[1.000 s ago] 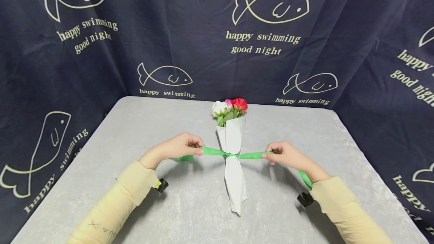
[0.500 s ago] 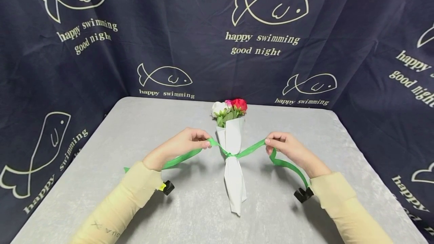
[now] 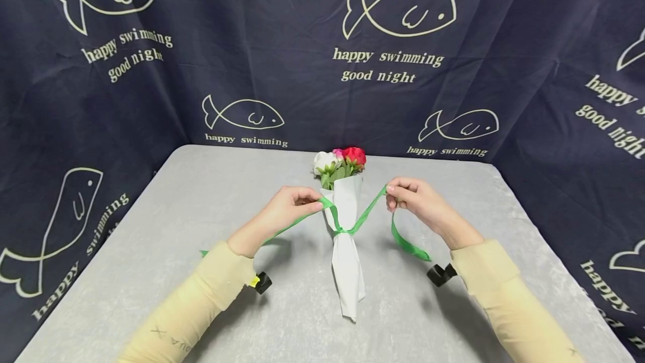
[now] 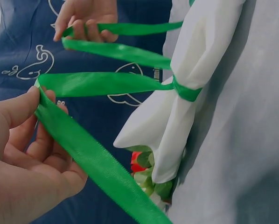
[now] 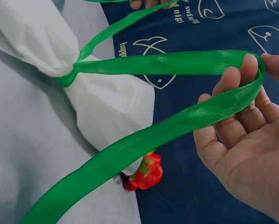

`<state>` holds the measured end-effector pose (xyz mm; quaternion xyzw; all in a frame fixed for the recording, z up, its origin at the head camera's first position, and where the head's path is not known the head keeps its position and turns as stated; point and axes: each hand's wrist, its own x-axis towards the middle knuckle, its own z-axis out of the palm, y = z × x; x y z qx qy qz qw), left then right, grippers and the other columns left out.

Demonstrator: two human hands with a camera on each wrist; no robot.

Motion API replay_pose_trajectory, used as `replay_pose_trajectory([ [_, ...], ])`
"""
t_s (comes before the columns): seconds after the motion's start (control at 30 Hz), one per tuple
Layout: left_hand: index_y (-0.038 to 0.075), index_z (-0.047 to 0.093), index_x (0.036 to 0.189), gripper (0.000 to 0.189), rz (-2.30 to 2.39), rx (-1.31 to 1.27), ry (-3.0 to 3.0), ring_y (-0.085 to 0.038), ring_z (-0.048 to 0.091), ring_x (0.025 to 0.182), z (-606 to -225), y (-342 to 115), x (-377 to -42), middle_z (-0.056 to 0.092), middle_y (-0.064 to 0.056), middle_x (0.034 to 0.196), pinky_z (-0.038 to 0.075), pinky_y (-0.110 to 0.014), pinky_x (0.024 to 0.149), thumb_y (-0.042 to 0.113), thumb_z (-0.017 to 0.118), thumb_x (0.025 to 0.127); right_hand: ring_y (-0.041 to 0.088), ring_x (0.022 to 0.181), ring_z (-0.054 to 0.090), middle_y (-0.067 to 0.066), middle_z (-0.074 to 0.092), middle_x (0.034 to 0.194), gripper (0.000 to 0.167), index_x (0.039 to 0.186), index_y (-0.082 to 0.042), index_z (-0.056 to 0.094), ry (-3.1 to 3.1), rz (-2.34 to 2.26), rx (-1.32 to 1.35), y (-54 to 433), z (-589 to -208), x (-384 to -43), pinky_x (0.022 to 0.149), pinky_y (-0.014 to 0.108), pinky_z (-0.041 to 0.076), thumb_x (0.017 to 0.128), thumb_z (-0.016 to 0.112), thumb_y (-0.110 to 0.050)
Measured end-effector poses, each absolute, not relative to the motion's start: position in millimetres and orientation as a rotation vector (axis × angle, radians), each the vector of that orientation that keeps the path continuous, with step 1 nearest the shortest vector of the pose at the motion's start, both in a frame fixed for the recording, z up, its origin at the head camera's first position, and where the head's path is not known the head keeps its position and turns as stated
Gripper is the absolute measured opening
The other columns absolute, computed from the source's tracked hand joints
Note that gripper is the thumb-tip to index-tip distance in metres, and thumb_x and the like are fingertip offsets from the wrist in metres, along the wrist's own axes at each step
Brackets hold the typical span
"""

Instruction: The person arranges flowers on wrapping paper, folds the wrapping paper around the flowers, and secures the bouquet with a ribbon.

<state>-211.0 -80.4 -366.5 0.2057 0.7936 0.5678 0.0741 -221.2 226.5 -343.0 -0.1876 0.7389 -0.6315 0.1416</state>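
Note:
A bouquet of white, pink and red flowers (image 3: 355, 157), wrapped in white paper (image 3: 346, 273), lies on the table with its blooms at the far end. A green ribbon (image 4: 188, 92) is cinched round the middle of the paper, and its two ends rise to either side. My left hand (image 3: 294, 206) pinches one end between thumb and fingertips, left of the wrap; a long tail trails back beneath the wrist. On the other side my right hand (image 3: 415, 200) pinches the second end, held higher, its tail (image 5: 144, 144) hanging in a curve.
The table has a grey cloth (image 3: 211, 184). Behind and beside it hangs a dark blue curtain (image 3: 312, 77) with fish drawings and lettering. A black wrist mount (image 3: 442, 275) sits under the right cuff, another mount (image 3: 263, 283) under the left.
Both hands have risen and come closer together over the bouquet, still pinching the ribbon. Its ends, nearly level earlier, now slope up in a V from the tied spot. The bouquet stays put.

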Motion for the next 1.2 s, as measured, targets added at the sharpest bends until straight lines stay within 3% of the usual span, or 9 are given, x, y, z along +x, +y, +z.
replay_pose_trajectory([
  [0.4, 0.006, 0.070, 0.100, 0.020, 1.815, 0.475, 2.263, -0.018, 0.066, 0.090, -365.6, -72.0, -208.6, 0.072, -0.007, 0.092, 0.050, -0.029, 0.085, 0.020, 0.071, 0.085, 0.011, 0.067, 0.056, -0.002, 0.058, 0.068, 0.016, 0.085, -0.012, 0.062, 2.115, -1.851, -0.555, 213.4, -320.8, -227.4, 0.065, 0.023, 0.043, 0.097, 0.053, -0.018],
  [0.67, 0.009, 0.072, 0.099, 0.019, 1.802, 0.461, 2.299, -0.011, 0.064, 0.085, -364.5, -70.1, -207.7, 0.071, -0.001, 0.091, 0.050, -0.026, 0.080, 0.022, 0.071, 0.085, 0.013, 0.067, 0.056, -0.002, 0.058, 0.068, 0.017, 0.085, -0.007, 0.062, 2.104, -1.859, -0.585, 206.2, -306.4, -235.0, 0.066, 0.023, 0.043, 0.097, 0.053, -0.016],
  [0.83, 0.010, 0.072, 0.100, 0.019, 1.778, 0.452, 2.304, -0.011, 0.063, 0.087, -363.0, -70.7, -207.5, 0.071, 0.000, 0.093, 0.050, -0.027, 0.081, 0.022, 0.070, 0.086, 0.014, 0.067, 0.055, 0.000, 0.057, 0.068, 0.016, 0.085, -0.010, 0.063, 2.108, -1.886, -0.607, 199.1, -293.3, -240.6, 0.066, 0.024, 0.046, 0.096, 0.054, -0.016],
  [1.03, 0.010, 0.072, 0.100, 0.019, 1.743, 0.455, 2.316, -0.011, 0.063, 0.088, -361.1, -69.2, -206.8, 0.071, 0.000, 0.095, 0.050, -0.028, 0.082, 0.022, 0.070, 0.086, 0.016, 0.067, 0.053, 0.001, 0.056, 0.070, 0.012, 0.089, -0.010, 0.064, 2.155, -1.867, -0.628, 186.7, -280.3, -250.1, 0.067, 0.026, 0.047, 0.095, 0.057, -0.018],
  [1.2, 0.009, 0.072, 0.100, 0.019, 1.749, 0.470, 2.304, -0.010, 0.063, 0.090, -360.8, -68.1, -206.3, 0.071, -0.001, 0.098, 0.050, -0.028, 0.084, 0.021, 0.070, 0.086, 0.017, 0.067, 0.051, 0.002, 0.056, 0.072, 0.020, 0.098, -0.003, 0.062, 2.258, -1.775, -0.663, 171.6, -272.0, -258.7, 0.064, 0.027, 0.044, 0.094, 0.059, -0.022],
])
